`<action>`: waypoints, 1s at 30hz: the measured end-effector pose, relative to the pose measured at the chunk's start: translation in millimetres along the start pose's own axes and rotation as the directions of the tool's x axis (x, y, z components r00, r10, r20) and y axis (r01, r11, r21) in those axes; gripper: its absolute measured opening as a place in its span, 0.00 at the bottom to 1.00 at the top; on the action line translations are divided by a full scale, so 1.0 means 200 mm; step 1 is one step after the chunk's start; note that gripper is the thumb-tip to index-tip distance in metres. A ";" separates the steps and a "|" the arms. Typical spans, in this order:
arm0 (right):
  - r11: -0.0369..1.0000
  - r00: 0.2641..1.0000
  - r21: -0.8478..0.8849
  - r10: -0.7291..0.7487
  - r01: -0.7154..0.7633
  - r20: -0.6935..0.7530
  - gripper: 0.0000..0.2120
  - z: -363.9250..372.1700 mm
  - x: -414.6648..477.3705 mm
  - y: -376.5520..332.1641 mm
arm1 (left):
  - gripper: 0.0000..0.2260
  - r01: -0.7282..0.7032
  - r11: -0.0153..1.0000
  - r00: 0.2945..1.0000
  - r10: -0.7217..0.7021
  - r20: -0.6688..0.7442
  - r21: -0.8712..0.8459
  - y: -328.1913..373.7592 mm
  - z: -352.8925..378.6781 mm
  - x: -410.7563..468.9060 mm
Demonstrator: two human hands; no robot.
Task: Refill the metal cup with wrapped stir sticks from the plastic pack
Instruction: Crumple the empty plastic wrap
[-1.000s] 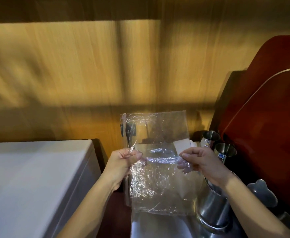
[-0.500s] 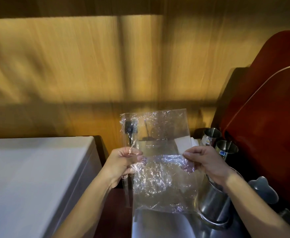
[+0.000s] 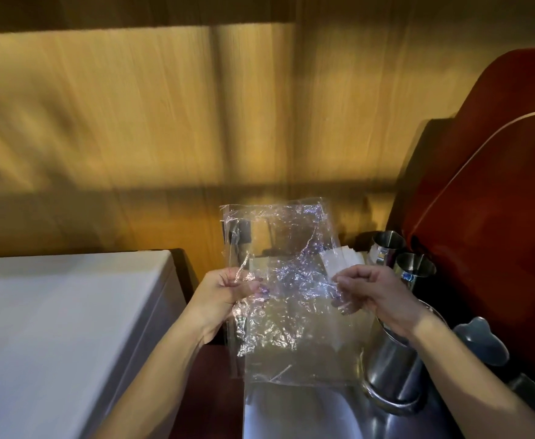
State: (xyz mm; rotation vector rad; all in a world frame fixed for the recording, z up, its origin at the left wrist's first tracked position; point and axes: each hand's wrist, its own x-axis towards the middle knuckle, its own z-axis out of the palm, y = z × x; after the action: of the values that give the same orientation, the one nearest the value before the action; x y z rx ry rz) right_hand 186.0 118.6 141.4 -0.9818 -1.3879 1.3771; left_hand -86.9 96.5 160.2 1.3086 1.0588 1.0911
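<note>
A clear, crinkled plastic pack (image 3: 286,299) hangs upright between my two hands and looks empty apart from a thin sliver near its bottom. My left hand (image 3: 225,288) pinches its left edge and my right hand (image 3: 372,291) pinches its right edge, at mid height. Just behind my right hand, white wrapped stir sticks (image 3: 342,263) stand up; the cup that holds them is hidden by the hand and the pack. Two small metal cups (image 3: 386,248) (image 3: 415,267) stand farther right. A large metal cup (image 3: 392,372) sits under my right wrist.
A white box-like surface (image 3: 60,327) fills the lower left. A wooden wall (image 3: 164,137) runs behind everything. A dark red curved machine or panel (image 3: 497,201) rises on the right, with a grey lobed piece (image 3: 481,340) beside the large metal cup.
The pack is more crumpled and its top has sagged toward the right. Both hands keep their pinch on its edges and have hardly shifted.
</note>
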 end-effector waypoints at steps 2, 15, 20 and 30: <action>1.000 1.000 0.004 0.012 -0.012 -0.002 0.07 -0.01 0.00 0.01 | 0.01 0.022 1.000 1.000 -0.022 0.001 -0.016 0.00 -0.01 0.00; 0.991 0.999 0.124 -0.053 0.053 -0.005 0.07 -0.06 0.02 0.09 | 0.23 -0.103 0.991 0.994 0.106 -0.036 0.087 -0.02 -0.06 0.00; 0.993 0.997 0.099 -0.067 0.062 0.046 0.09 -0.06 0.00 0.07 | 0.29 -0.091 0.987 0.995 0.096 -0.037 0.135 -0.05 -0.07 0.00; 0.939 0.954 -0.340 0.059 0.046 0.293 0.28 0.07 -0.04 -0.04 | 0.16 0.089 0.962 0.982 -0.127 0.138 0.257 -0.17 -0.04 -0.03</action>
State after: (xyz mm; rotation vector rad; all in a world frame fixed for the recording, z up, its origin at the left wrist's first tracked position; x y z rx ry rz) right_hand 176.1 106.1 150.0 -1.0278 -1.9041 1.3547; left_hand -95.1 92.6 125.5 1.4904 1.1645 0.7788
